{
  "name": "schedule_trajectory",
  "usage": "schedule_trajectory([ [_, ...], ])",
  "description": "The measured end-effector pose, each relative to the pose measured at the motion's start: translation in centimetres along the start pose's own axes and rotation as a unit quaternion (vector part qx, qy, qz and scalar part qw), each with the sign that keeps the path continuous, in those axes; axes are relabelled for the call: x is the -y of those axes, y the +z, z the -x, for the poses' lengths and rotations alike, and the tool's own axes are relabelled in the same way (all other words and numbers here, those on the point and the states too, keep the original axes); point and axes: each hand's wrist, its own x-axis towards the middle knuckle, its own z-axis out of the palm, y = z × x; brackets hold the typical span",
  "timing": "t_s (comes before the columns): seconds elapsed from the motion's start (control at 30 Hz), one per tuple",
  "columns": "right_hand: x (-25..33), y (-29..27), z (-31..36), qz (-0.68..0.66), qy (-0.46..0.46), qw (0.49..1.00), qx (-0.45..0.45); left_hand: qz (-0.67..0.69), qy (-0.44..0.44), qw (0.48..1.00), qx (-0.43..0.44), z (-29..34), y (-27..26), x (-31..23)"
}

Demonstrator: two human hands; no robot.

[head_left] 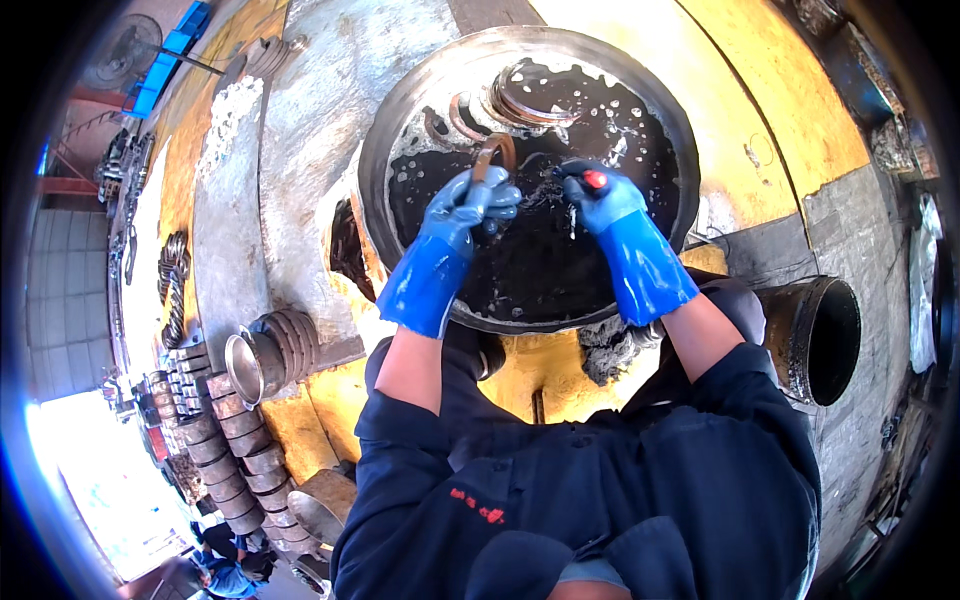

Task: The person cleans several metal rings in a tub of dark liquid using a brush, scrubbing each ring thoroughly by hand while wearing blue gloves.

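Note:
My left hand [470, 207], in a long blue rubber glove, is closed around a brown metal ring [499, 150] held up over a wide round pan [372, 205]. Dark liquid [530, 265] with patches of foam fills the pan. My right hand [608, 205], gloved the same way, is closed on a tool with a red handle [595, 180]; its working end cannot be made out. At the pan's far side more rings [508, 105] lie partly in the liquid. The two hands are apart, both above the pan.
A dark open-ended cylinder [832, 340] stands at my right. Stacked metal rings [225, 465] and a ribbed metal cup-shaped part [258, 365] are on the left. A grey fibrous clump [610, 352] lies against the pan's near side. Another person [228, 572] is at far lower left.

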Motion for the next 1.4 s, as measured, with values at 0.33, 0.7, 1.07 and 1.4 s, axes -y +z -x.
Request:
schedule_trajectory([
  [0.33,2.4,-4.5,-2.0,-0.03,0.108,0.993,0.044,-0.58,0.163,0.797,-0.04,-1.6,-2.6,4.0],
  [0.7,4.2,-4.6,-1.2,-0.054,0.098,0.993,0.031,-0.706,0.307,0.638,0.036,-1.6,-2.0,4.3],
  [1.07,1.4,-3.4,-2.0,-0.105,0.107,0.988,0.023,-0.573,0.35,0.741,0.015,-0.8,-0.5,1.2],
  [1.4,-1.0,-2.4,-2.1,-0.286,0.124,0.95,0.015,-0.78,0.324,0.473,-0.25,-9.9,-10.6,-16.8],
])
